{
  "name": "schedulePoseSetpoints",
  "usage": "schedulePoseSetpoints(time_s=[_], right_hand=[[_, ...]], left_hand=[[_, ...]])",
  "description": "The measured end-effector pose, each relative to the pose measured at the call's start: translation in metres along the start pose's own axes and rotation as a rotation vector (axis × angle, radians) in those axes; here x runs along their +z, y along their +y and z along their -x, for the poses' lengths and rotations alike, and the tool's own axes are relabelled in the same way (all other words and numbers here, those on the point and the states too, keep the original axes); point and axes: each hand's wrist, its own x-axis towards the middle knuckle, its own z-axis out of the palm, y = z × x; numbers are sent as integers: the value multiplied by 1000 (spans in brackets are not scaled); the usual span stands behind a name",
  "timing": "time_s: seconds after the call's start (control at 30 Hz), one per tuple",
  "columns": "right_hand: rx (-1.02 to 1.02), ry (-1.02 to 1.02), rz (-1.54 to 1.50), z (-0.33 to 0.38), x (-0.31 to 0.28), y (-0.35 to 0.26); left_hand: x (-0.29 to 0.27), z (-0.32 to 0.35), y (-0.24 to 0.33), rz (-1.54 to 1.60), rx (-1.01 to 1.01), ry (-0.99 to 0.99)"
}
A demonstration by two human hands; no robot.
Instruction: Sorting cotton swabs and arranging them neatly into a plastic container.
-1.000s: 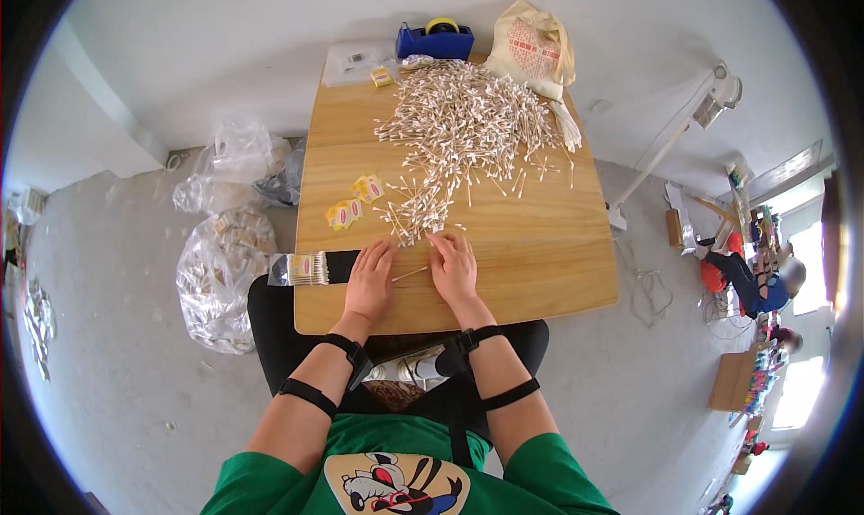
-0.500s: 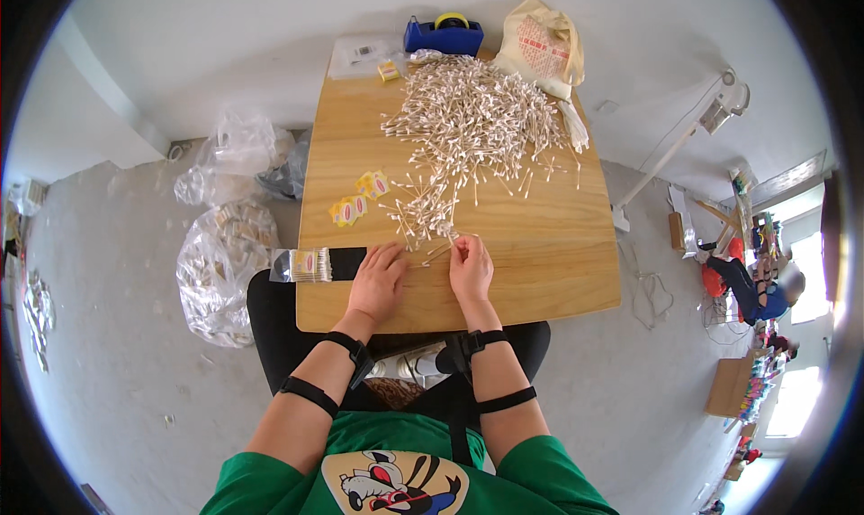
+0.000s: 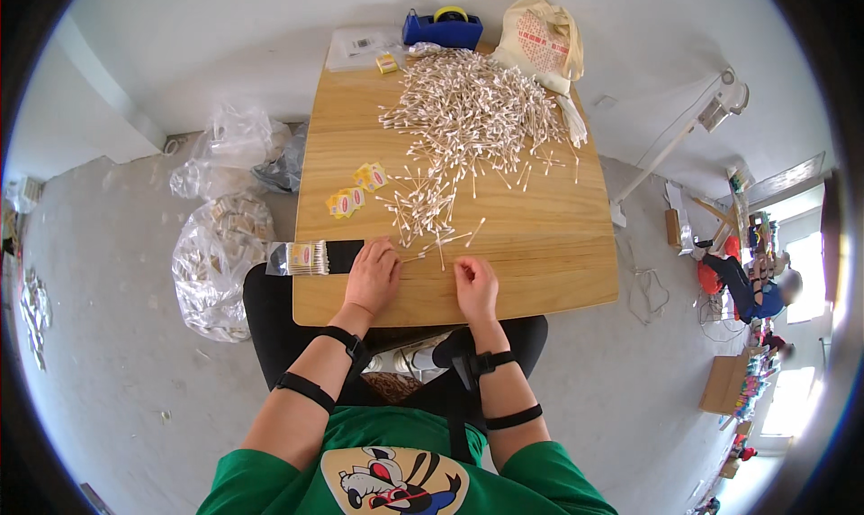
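Note:
My left hand [image 3: 373, 276] rests at the near left of the wooden table, fingers curled together over the end of a black strip [image 3: 345, 256]. By its thumb a cotton swab [image 3: 414, 257] sticks out; whether more lie inside the fingers is hidden. My right hand [image 3: 477, 288] is closed above the near edge, its fingertips pinched, and what they hold, if anything, cannot be made out. Between and just beyond the hands lie loose swabs [image 3: 442, 252]. A small heap of swabs [image 3: 423, 204] runs back into a large pile [image 3: 472, 110].
A clear bag of swabs with a yellow card [image 3: 306, 257] lies on the strip. Yellow cards [image 3: 346, 202], a blue tape dispenser [image 3: 443, 31] and a cloth bag [image 3: 538, 38] are on the table. Plastic bags [image 3: 221, 267] stand on the left floor; a person [image 3: 765, 290] sits far right.
My right hand has drawn back toward me and slightly right, away from the swabs it was touching. Some swabs now lie spread out in front of it. The left hand has barely moved.

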Motion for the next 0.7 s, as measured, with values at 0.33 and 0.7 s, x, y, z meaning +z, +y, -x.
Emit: schedulePoseSetpoints(time_s=[0.33,0.7], right_hand=[[-421,-178,122,19,15,-21],[-255,-41,354,6,12,-4]], left_hand=[[0,-1,-4,12,42,-17],[-8,3,-2,60,140,-183]])
